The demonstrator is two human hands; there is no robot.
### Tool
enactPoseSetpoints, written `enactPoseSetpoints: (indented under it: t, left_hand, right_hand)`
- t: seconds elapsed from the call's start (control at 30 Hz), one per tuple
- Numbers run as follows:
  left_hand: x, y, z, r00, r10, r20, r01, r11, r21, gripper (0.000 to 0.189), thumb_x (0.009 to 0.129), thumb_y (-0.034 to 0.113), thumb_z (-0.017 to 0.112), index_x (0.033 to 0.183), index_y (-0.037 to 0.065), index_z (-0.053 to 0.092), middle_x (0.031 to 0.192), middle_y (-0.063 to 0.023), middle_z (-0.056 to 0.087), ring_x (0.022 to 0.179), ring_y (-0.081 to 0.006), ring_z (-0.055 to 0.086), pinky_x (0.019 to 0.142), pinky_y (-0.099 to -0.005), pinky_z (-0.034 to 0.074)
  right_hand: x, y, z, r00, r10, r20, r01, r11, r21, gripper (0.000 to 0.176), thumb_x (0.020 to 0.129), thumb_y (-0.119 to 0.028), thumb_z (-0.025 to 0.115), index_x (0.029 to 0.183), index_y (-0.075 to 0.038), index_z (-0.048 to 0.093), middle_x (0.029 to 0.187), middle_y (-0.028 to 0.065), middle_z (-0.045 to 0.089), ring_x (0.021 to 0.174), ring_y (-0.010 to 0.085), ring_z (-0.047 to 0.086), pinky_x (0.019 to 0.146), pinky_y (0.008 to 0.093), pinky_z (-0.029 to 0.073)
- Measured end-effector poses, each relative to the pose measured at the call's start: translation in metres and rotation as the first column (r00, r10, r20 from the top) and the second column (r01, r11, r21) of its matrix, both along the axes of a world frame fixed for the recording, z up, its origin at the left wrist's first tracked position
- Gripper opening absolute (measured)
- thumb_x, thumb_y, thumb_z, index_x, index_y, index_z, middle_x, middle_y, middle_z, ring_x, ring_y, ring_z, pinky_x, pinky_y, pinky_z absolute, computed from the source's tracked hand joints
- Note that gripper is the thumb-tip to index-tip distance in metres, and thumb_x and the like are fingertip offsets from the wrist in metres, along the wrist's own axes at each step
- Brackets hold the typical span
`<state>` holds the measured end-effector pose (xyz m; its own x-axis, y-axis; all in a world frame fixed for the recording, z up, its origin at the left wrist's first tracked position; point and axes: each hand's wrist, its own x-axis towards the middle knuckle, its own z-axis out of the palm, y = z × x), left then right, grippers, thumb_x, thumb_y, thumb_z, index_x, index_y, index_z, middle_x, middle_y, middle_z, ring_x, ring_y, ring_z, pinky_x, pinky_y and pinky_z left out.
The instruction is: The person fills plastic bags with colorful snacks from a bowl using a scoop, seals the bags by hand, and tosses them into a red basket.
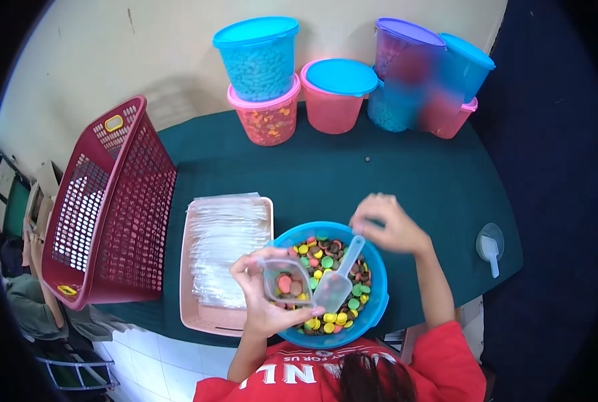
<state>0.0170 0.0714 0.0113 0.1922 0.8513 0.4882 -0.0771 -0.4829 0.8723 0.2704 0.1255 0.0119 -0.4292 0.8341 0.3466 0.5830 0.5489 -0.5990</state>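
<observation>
My left hand [260, 298] grips a clear plastic pouch [270, 285] with its mouth spread open towards me. A few pink, brown and yellow candy discs show inside it. Below sits a blue tub [377, 305] full of coloured candy discs [330, 320]. A translucent scoop [336, 285] lies over the candies, its handle slanting up to the tub's far right rim. Just past the handle's end hovers my right hand [387, 224], fingers loosely curled and a gap showing between thumb and fingers.
Left of the tub, a pink tray [186, 311] holds a stack of clear pouches [225, 248]. Beyond it stands a maroon basket [135, 221]. Lidded tubs [259, 70] line the wall, some stacked. A small clear cup with a white scoop [490, 246] rests near the right edge.
</observation>
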Motion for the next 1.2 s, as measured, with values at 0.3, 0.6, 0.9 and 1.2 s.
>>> enactPoseSetpoints:
  t: [0.3, 0.6, 0.9, 1.2]
  left_hand:
    - [-0.005, 0.002, -0.010, 0.988, 0.097, -0.122, -0.093, 0.995, 0.041, 0.109, 0.037, 0.030, 0.088, 0.112, 0.013, 0.012, 0.097, -0.0134, 0.040, 0.092, -0.0211, 0.045, 0.081, -0.0365, 0.039]
    - [-0.010, 0.007, -0.018, 0.984, 0.143, -0.105, -0.143, 0.990, 0.006, 0.113, 0.036, 0.035, 0.087, 0.115, 0.013, 0.010, 0.099, -0.0130, 0.037, 0.095, -0.0199, 0.043, 0.081, -0.0356, 0.039]
    - [0.009, 0.009, -0.009, 0.997, 0.066, -0.046, -0.071, 0.991, -0.115, 0.114, 0.042, 0.031, 0.087, 0.120, 0.002, 0.009, 0.107, -0.0122, 0.029, 0.097, -0.0227, 0.045, 0.081, -0.0356, 0.041]
    - [0.025, -0.012, -0.004, 0.973, -0.014, 0.231, 0.072, 0.967, -0.246, 0.099, 0.063, 0.049, 0.070, 0.123, 0.004, 0.006, 0.112, -0.0143, 0.030, 0.105, -0.0233, 0.038, 0.090, -0.0370, 0.032]
  right_hand:
    - [0.081, 0.158, -0.179, 0.612, -0.772, 0.172, 0.791, 0.597, -0.134, 0.030, 0.075, -0.016, 0.058, 0.102, -0.014, 0.046, 0.091, 0.0098, 0.047, 0.088, 0.0282, 0.051, 0.071, 0.0389, 0.043]
    - [0.074, 0.178, -0.190, 0.564, -0.791, 0.237, 0.818, 0.574, -0.032, 0.016, 0.080, -0.018, 0.055, 0.091, -0.008, 0.048, 0.086, 0.0104, 0.049, 0.083, 0.0241, 0.052, 0.071, 0.0373, 0.041]
    - [-0.007, -0.043, -0.011, 0.938, -0.173, -0.300, 0.104, 0.967, -0.231, 0.026, 0.069, -0.019, 0.067, 0.087, -0.005, 0.055, 0.083, 0.0029, 0.053, 0.078, 0.0160, 0.045, 0.076, 0.0307, 0.033]
    - [-0.106, -0.111, 0.015, 0.759, -0.239, -0.606, 0.190, 0.971, -0.144, 0.043, 0.072, -0.015, 0.066, 0.110, 0.000, 0.050, 0.108, 0.0158, 0.050, 0.100, 0.0262, 0.050, 0.085, 0.0333, 0.040]
